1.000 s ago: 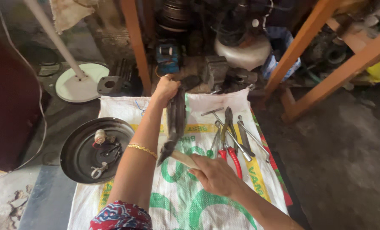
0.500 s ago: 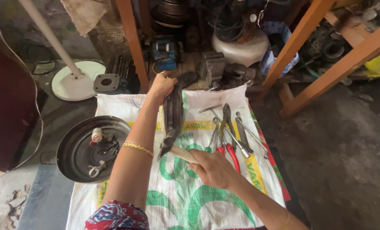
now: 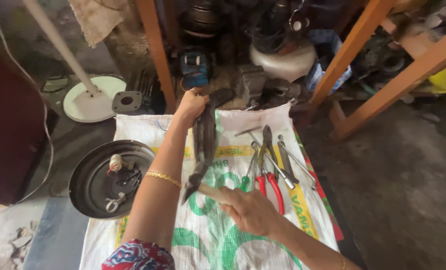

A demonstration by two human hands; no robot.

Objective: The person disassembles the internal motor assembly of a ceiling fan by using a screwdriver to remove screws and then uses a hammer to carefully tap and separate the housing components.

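Left hand [image 3: 190,106] clamps the dark metal bar [image 3: 204,137], long axis twelve-to-six; right hand [image 3: 250,211], gripping the hammer [image 3: 195,181], sits at five o'clock.

- Sack [image 3: 263,125]: bare lower left beside the left hand [image 3: 190,106].
- Obstacles: pliers [image 3: 268,172] right, round dark pan [image 3: 90,172] left, motor clutter [image 3: 253,85] behind.

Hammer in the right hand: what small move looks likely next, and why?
Probably a short tap downward. The right hand holds the hammer with its head right beside the lower end of the dark metal piece, which the left hand steadies upright over the sack.
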